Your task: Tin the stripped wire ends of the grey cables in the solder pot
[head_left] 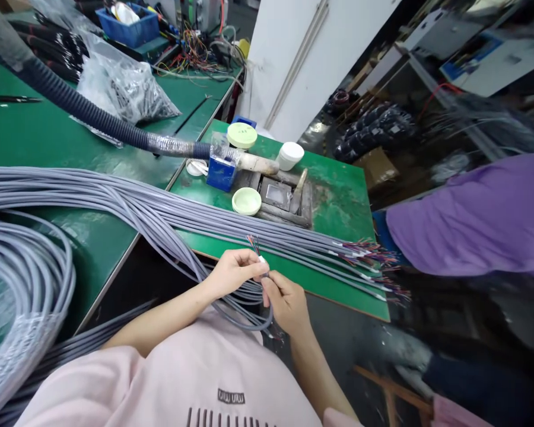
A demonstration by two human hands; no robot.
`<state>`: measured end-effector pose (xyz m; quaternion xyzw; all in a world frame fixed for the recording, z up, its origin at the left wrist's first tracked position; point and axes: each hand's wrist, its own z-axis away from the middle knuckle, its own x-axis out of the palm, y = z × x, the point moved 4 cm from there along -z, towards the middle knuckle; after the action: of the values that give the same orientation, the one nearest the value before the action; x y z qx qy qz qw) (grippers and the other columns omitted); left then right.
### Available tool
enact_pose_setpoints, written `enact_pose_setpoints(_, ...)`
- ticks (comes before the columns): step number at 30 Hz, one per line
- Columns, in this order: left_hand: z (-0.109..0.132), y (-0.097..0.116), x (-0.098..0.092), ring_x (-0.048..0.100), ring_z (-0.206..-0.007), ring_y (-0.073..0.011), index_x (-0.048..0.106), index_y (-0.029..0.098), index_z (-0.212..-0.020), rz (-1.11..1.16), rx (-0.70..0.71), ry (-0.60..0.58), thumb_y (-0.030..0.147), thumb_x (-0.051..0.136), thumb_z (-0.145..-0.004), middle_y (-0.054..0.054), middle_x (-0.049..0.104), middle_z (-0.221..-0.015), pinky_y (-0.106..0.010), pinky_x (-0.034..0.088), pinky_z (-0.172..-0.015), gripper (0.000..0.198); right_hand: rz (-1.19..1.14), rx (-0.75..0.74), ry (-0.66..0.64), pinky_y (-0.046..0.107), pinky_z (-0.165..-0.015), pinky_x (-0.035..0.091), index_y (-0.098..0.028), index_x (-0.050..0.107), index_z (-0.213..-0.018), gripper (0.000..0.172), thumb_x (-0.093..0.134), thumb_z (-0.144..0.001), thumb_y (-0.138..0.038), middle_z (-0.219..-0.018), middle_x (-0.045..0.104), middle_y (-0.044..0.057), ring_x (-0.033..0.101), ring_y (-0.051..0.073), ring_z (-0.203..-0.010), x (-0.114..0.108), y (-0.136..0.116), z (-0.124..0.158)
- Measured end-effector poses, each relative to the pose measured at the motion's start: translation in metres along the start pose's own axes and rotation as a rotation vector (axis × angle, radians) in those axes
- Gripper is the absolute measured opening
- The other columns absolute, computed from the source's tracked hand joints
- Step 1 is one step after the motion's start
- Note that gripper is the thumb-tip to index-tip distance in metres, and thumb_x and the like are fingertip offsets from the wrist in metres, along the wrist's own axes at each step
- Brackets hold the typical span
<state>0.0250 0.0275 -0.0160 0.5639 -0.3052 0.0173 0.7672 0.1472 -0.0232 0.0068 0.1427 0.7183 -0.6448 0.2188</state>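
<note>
- One grey cable (pixel 262 260) is held in front of the body, its end pinched by the thumb and fingers of the left hand (pixel 238 271); just below, the cable is gripped by the right hand (pixel 285 299), so the hands are brought close together.
- Coloured wires (pixel 251 242) are already bared and fanned out above the left hand.
- Many more bared wire ends (pixel 374 255) are seen to the right of the hands, where a bundle of grey cables (pixel 231 220) is laid out; white bands are shown on some. How many ends are left unfinished cannot be told.
- Straight beyond the hands, a square metal basin (pixel 276 194) is set on the green tabletop (pixel 338 190), with the way to it crossed by the bundle.
- Above the basin's far edge, a pale nozzle (pixel 260 163) is carried by a ribbed hose (pixel 102 123).
- Near the basin, a pale green dish (pixel 246 201) and a white cup (pixel 290 156) are placed.
- Left of the hands, coiled cables (pixel 35 255) are heaped.
- Well to the right, a co-worker's purple sleeve (pixel 471 219) is seen.
</note>
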Motion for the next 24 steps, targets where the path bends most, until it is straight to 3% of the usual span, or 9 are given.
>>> enact_pose_setpoints(3,-0.002,0.005,-0.005,0.052,-0.055,-0.0067,0.065,0.013,-0.07,0.084,0.028,0.064,0.038,0.081,-0.06,0.002,0.061,-0.062,-0.021,0.041,-0.057,0.031,0.001,0.03,0.015,0.02,-0.048,0.036,-0.018,0.063,-0.08,0.025,0.046,-0.093,-0.031,-0.046,0.049,-0.007,0.046,0.008,-0.043,0.001,0.002,0.0)
enact_pose_setpoints(6,-0.003,0.008,-0.012,0.047,-0.051,-0.0045,0.066,0.014,-0.076,0.132,0.058,0.135,0.033,0.081,-0.06,0.004,0.057,-0.058,-0.018,0.038,-0.054,0.029,0.002,0.041,0.008,0.02,-0.048,0.035,-0.017,0.064,-0.081,0.025,0.047,-0.092,-0.03,-0.047,0.049,-0.007,0.047,0.008,-0.043,0.002,0.0,-0.001)
enact_pose_setpoints(11,-0.006,0.006,-0.016,0.046,-0.049,-0.0033,0.062,0.014,-0.068,0.204,0.052,0.223,0.03,0.08,-0.06,0.004,0.059,-0.06,-0.017,0.036,-0.05,0.025,0.012,0.029,-0.001,0.02,-0.049,0.036,-0.017,0.064,-0.08,0.024,0.046,-0.092,-0.029,-0.046,0.049,-0.007,0.047,0.008,-0.044,0.005,-0.003,-0.002)
enact_pose_setpoints(24,-0.006,-0.006,-0.008,0.052,-0.055,-0.0046,0.063,0.014,-0.065,0.423,0.018,0.296,0.03,0.083,-0.059,0.004,0.059,-0.057,-0.016,0.041,-0.056,0.027,-0.075,0.005,0.109,0.021,-0.051,0.039,-0.018,0.064,-0.086,0.026,0.042,-0.095,-0.029,-0.05,0.048,-0.007,0.047,0.008,-0.045,0.017,0.004,0.001)
